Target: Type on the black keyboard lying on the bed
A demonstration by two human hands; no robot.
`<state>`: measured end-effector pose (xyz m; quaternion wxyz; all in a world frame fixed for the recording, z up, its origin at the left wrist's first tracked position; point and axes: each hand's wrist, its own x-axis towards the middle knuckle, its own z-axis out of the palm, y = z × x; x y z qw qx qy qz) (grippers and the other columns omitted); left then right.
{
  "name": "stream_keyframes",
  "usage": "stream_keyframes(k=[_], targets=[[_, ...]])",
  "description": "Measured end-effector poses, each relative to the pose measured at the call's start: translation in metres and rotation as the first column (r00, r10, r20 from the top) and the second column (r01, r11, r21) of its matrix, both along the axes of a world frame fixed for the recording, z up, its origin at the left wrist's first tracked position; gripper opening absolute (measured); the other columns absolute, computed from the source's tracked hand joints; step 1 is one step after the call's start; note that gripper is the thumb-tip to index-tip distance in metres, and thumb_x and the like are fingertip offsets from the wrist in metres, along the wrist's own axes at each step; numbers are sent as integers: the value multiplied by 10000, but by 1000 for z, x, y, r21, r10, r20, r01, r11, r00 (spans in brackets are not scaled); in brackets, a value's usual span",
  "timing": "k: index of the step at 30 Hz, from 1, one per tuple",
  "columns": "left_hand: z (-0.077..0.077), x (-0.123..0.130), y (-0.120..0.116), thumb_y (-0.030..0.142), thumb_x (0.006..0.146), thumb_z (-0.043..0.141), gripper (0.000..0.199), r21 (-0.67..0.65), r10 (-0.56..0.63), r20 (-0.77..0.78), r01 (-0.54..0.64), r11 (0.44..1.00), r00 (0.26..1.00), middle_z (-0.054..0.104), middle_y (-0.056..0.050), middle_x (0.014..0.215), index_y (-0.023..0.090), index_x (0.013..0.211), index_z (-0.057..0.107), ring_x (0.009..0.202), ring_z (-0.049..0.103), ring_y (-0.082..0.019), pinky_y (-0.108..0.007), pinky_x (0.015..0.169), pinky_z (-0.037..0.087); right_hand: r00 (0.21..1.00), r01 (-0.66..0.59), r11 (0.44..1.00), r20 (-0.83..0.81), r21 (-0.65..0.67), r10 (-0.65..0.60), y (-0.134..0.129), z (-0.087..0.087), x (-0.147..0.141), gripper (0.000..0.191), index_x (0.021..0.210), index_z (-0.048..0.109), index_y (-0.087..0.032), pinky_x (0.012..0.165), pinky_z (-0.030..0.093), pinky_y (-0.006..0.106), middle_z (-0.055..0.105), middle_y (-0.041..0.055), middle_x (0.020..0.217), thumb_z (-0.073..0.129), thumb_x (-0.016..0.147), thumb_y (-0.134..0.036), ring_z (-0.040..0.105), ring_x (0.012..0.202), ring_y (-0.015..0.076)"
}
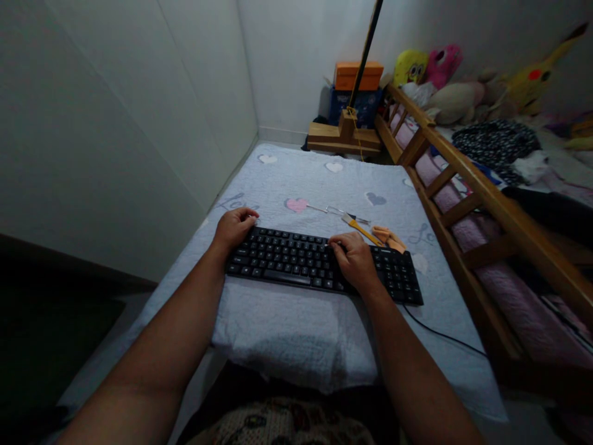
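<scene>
A black keyboard [287,259] lies flat on the cloth-covered table in front of me. My left hand [234,230] is at its upper left corner, with the fingers curled and thumb and forefinger together just past the back edge. Whatever that pinch holds is too small to name. Over the right part of the main keys is my right hand [354,256], its fingertips closed together near the top row. A tiny pale spot shows at those fingertips, but I cannot make out what it is. Behind the keyboard lie a yellow-handled brush [361,230] and a thin wire tool [336,210].
An orange-tan folded item [388,237] lies behind the number pad. The keyboard's cable [445,335] runs off to the right. A wooden bed rail [482,198] borders the table's right side, and a white panel [139,111] its left. A wooden stand [345,137] is at the back.
</scene>
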<state>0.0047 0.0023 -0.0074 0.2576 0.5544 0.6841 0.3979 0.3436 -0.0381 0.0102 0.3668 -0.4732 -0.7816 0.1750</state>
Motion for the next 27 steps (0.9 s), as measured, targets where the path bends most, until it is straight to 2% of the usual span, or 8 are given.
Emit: stream_keyframes(k=[27], targets=[[-3, -3, 3, 386, 705, 620, 283, 4, -18, -2, 18, 1000, 1000, 633, -10, 685, 199, 864, 759, 671, 553, -201, -330, 665, 401, 997, -76, 997, -6, -17, 76, -6, 6, 4, 166, 835, 717, -239, 872, 522, 402, 760, 68, 879, 590, 915, -169, 657, 895, 255]])
